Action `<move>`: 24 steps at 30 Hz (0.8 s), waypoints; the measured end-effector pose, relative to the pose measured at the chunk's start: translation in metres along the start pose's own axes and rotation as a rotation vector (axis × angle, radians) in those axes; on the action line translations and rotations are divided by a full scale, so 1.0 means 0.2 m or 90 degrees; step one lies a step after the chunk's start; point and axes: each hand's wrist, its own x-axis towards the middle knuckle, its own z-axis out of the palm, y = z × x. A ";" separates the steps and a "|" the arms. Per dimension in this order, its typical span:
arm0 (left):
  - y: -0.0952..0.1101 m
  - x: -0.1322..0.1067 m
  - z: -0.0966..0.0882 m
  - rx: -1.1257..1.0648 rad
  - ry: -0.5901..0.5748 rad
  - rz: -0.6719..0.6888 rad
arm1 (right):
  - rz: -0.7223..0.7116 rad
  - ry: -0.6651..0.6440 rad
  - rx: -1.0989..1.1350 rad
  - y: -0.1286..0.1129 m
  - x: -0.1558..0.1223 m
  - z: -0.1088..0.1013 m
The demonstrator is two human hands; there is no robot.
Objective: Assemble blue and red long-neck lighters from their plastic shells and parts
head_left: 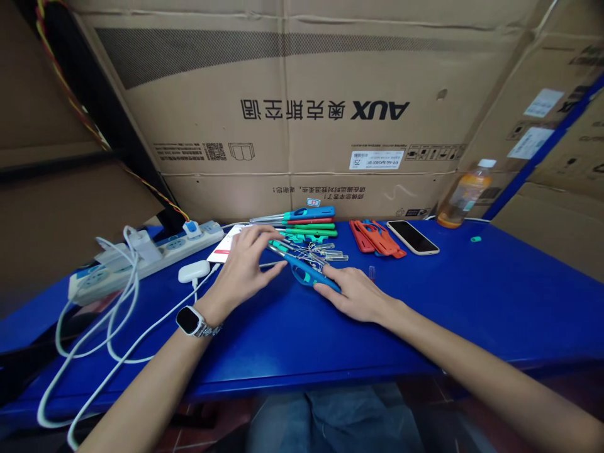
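Observation:
My right hand (352, 290) is closed on the handle of a blue long-necked lighter (306, 275), whose metal neck points toward my left hand. My left hand (248, 261) is open beside the lighter's tip, with the thumb apart from the fingers. Its fingertips are near small turquoise parts (279, 245); whether they touch them I cannot tell. Just behind the held lighter lie several clear fuel tubes with thin wires (333, 255). Farther back is a stack of blue, red and green lighters (311, 214).
Red handle shells (380, 238) and a phone (413, 237) lie right of the parts. A drink bottle (466, 194) stands at the back right. On the left are a power strip (198, 239), white cables (136, 302) and a white case (194, 271). Cardboard (302, 145) walls the blue table (448, 302).

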 end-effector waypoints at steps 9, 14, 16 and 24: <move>0.11 0.03 0.18 -0.561 0.007 -0.406 | 0.086 -0.015 0.100 -0.11 0.03 0.06; 0.13 0.06 0.21 -0.790 0.050 -0.529 | 0.053 -0.032 0.092 -0.17 0.12 0.07; 0.11 0.07 0.18 -0.803 0.061 -0.557 | 0.032 -0.055 0.115 -0.15 0.19 0.03; 0.02 0.04 0.11 -0.510 -0.007 -0.438 | 0.110 0.018 -0.159 0.08 0.60 -0.09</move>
